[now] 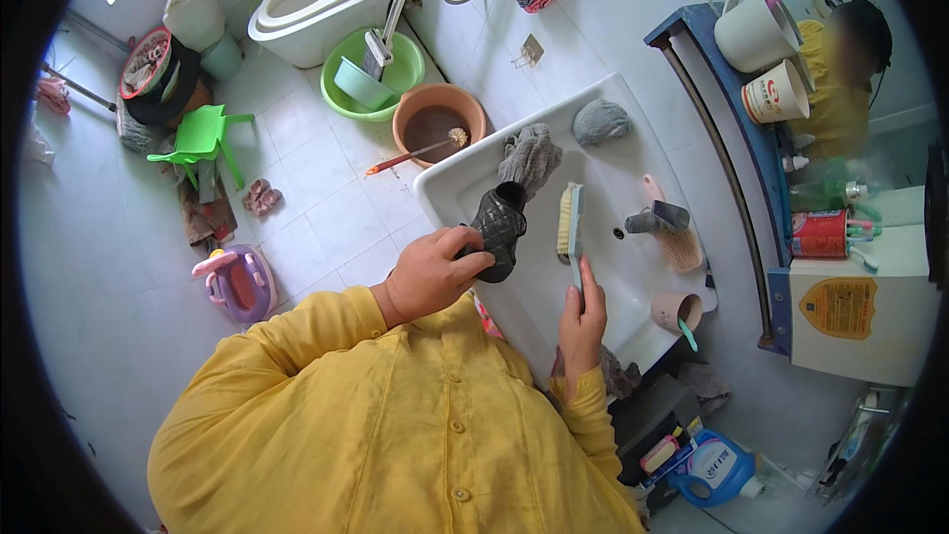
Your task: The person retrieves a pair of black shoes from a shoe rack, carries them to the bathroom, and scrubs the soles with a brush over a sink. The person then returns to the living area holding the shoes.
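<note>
My left hand (437, 273) grips a small black quilted shoe (498, 233) by one end, over the near left rim of a white washbasin (615, 289). In my right hand (582, 322) is the pale blue handle of a scrubbing brush (571, 226), with cream bristles facing the shoe. A gap separates bristles and shoe. Just beyond the shoe, a crumpled grey cloth (532, 157) lies on the basin's edge. Another grey cloth (602, 122), bunched up, rests at the basin's far corner.
A hairbrush (678, 251) and a cup (671, 310) sit on the basin's right side. Left of it stand a brown basin of dark water (437, 107), a green basin (408, 63) and a green plastic chair (202, 135). A blue shelf (730, 126) juts out at right.
</note>
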`<state>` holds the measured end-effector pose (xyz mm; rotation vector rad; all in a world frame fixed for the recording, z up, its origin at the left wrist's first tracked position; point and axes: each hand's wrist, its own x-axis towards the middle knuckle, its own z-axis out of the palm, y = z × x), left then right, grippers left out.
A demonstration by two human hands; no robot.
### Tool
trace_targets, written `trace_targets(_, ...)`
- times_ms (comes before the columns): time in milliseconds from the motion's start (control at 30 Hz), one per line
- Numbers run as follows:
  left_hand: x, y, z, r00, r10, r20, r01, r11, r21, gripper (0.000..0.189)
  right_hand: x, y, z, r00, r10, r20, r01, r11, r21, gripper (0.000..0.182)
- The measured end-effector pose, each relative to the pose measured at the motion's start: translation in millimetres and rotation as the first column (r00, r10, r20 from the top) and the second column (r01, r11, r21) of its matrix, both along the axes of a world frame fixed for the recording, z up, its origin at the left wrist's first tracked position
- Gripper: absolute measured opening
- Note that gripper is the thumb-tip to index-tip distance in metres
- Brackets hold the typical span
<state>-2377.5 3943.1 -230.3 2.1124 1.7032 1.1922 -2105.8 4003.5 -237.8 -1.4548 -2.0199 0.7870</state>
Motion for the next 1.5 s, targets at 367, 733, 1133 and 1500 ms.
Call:
trace_targets(367,3,11,-7,0.989,-0.142,-0.047,0.142,0.99,-0.005,0.034,-15,-4,50,0.903,0.296,0.312,-0.304,0.952,-0.022,0.048)
trace_targets(733,-7,9,-1,0.976,-0.22,-0.01,0.219,0.965,0.144,0.03,-17,40,-1,0.846,-0.344,-0.408,0.026,0.79,-0.612,0.042)
trace_targets(1133,-36,22,7,0.919,0.09,0.383,0.036,0.951,-0.308,0.034,-9,67,-4,0.73,-0.442,-0.521,-0.163,0.629,-0.76,0.039)
trace_targets(1500,-44,23,-47,0.285,0.538,0.793,0.001,0.827,-0.562,0.053,-8,17,30,0.718,-0.354,-0.6,-0.185,0.733,-0.655,0.049)
